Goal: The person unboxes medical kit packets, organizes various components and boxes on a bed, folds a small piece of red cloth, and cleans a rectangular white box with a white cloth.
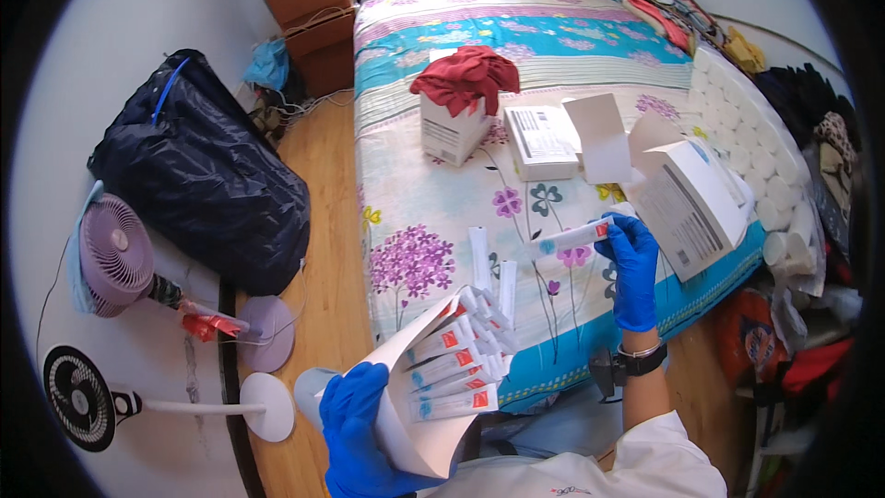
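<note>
My left hand [356, 422], in a blue glove, grips an open white cardboard box [422, 449] tilted towards the bed. Several slim wrapped packets [453, 402], white with red ends, lie inside it and reach its mouth. Held by its red end, a single packet [567, 238] of the same kind points left from my gloved right hand [630, 270], above the bed. Two narrow white packets [478, 256] rest on the floral bedsheet [408, 187] just beyond the box. Right of my right hand, an opened white carton [684, 214] with a printed label leans on its side.
A flat white box [541, 145] and an upright box [449, 138] topped by a red cloth [470, 79] stand on the bed. Bagged white rolls [747, 131] line its right edge. Left are a black bag [214, 180], a purple fan [117, 242] and a white-stemmed fan [200, 407].
</note>
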### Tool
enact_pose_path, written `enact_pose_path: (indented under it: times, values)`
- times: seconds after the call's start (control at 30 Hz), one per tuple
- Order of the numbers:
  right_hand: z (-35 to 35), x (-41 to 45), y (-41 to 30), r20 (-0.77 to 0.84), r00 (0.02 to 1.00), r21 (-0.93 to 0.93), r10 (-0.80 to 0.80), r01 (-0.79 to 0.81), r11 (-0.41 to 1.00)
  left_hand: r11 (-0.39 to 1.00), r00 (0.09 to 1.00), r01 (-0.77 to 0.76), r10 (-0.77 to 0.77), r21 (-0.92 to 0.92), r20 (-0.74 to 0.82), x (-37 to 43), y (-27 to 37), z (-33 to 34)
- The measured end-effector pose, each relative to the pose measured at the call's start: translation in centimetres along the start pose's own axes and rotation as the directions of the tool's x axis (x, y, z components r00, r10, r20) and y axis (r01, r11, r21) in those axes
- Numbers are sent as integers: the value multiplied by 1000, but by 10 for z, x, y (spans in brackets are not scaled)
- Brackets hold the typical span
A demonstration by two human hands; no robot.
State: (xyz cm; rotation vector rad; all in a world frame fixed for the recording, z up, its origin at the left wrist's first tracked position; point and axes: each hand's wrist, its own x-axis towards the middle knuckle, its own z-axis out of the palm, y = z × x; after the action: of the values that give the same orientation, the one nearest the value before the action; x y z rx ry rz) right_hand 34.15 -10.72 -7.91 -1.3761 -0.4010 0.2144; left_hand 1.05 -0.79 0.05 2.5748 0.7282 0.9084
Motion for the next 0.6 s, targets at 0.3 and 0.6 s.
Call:
enact_pose_path:
  times: [0.3,0.6]
  values:
    - [-33,-22,19,21,979,-39,203,-202,979,999,997,-38,38,4,61,-5,-5,-4]
    - [-57,-57,37,193,981,-680,-9,140,719,977,977,-211,210,18,22,-9,-10,-10]
